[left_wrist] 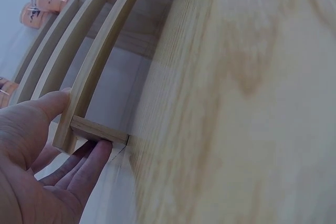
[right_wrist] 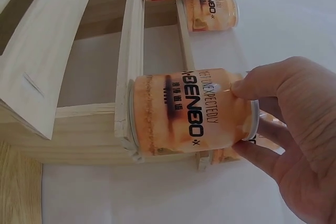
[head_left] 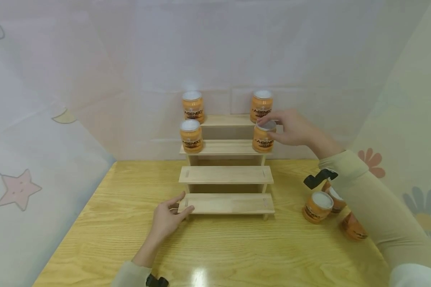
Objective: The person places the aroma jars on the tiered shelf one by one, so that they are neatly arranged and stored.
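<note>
A light wooden tiered rack (head_left: 226, 174) stands on the table. My left hand (head_left: 167, 217) grips the left end of its lowest step, the thumb (left_wrist: 55, 103) against the board and the fingers around by the leg. At the right end of the second step from the top, my right hand (head_left: 291, 126) holds an orange can (right_wrist: 191, 111) near its silver lid, between thumb and fingers. The can stands upright, its base right at the step. Behind it, another orange can (head_left: 261, 105) sits on the top step. Two more cans, the rear one (head_left: 193, 107) and front one (head_left: 191, 137), occupy the left ends.
On the table to the right, below my right sleeve, are an upright can (head_left: 317, 207), a second can (head_left: 335, 199) behind it and an orange one (head_left: 353, 227) partly hidden by the sleeve. A pale wall covering (head_left: 147, 59) rises behind the rack.
</note>
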`<state>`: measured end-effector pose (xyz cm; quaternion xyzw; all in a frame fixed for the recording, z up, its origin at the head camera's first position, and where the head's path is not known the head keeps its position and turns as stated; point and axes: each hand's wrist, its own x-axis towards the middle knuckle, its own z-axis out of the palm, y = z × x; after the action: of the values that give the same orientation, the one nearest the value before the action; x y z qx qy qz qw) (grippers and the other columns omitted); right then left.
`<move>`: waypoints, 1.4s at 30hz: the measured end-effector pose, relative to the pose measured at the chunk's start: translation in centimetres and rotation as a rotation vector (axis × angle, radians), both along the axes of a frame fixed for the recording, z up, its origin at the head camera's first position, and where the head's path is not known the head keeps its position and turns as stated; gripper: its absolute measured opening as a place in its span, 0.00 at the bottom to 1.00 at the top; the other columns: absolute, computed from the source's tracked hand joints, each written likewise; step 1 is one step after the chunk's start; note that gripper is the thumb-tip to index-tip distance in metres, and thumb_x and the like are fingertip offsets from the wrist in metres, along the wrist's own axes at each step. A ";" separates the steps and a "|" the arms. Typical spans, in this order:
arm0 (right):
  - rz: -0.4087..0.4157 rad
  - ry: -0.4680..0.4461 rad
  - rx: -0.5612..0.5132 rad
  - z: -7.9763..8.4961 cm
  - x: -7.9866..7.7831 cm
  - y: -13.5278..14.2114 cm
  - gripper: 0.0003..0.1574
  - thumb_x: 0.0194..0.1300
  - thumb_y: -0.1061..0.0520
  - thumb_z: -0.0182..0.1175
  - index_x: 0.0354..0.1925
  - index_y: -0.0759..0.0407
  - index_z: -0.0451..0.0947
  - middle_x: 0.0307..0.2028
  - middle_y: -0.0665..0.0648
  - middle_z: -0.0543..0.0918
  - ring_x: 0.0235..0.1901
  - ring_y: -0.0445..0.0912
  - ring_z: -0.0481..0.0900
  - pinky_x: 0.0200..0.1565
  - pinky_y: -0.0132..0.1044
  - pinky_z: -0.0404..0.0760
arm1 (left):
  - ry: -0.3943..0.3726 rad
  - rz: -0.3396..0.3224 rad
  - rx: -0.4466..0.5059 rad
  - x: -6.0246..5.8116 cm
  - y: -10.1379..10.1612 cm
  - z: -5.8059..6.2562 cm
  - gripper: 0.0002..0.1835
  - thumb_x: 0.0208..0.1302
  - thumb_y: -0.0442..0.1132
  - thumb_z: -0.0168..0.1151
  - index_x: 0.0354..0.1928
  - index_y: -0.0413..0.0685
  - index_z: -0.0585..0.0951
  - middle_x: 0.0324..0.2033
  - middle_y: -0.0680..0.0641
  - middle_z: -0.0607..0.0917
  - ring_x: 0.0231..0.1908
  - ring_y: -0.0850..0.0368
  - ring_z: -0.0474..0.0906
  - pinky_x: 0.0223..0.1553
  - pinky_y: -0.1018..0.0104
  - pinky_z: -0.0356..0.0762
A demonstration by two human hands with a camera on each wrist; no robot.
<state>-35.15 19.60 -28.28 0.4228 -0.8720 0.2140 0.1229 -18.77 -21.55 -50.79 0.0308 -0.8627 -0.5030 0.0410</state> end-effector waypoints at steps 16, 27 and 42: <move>-0.028 0.002 -0.042 -0.6 0.3 -0.5 0.19 0.67 0.67 0.69 0.56 0.63 0.86 0.57 0.64 0.89 0.59 0.63 0.85 0.62 0.64 0.84 | 0.004 0.004 -0.001 0.0 0.0 -0.1 0.36 0.64 0.51 0.79 0.72 0.54 0.79 0.71 0.41 0.79 0.51 0.49 0.84 0.32 0.74 0.83; -0.030 0.010 -0.141 -0.1 1.1 1.0 0.22 0.66 0.73 0.67 0.58 0.69 0.82 0.58 0.68 0.86 0.63 0.66 0.81 0.60 0.65 0.84 | 0.022 -0.008 0.013 -0.2 -0.4 -0.1 0.36 0.64 0.51 0.79 0.72 0.53 0.79 0.70 0.40 0.81 0.40 0.57 0.82 0.27 0.72 0.82; -0.088 0.045 0.013 -1.4 3.2 6.6 0.22 0.65 0.71 0.69 0.57 0.63 0.85 0.53 0.63 0.88 0.53 0.61 0.84 0.50 0.59 0.89 | 0.019 -0.001 0.018 -0.3 -0.5 0.0 0.36 0.64 0.50 0.79 0.72 0.54 0.79 0.69 0.39 0.80 0.37 0.59 0.83 0.25 0.72 0.81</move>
<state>-31.97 26.19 -29.68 0.3893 -0.8882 0.1932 0.1489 -19.09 -22.09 -50.84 0.0259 -0.8577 -0.5112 0.0488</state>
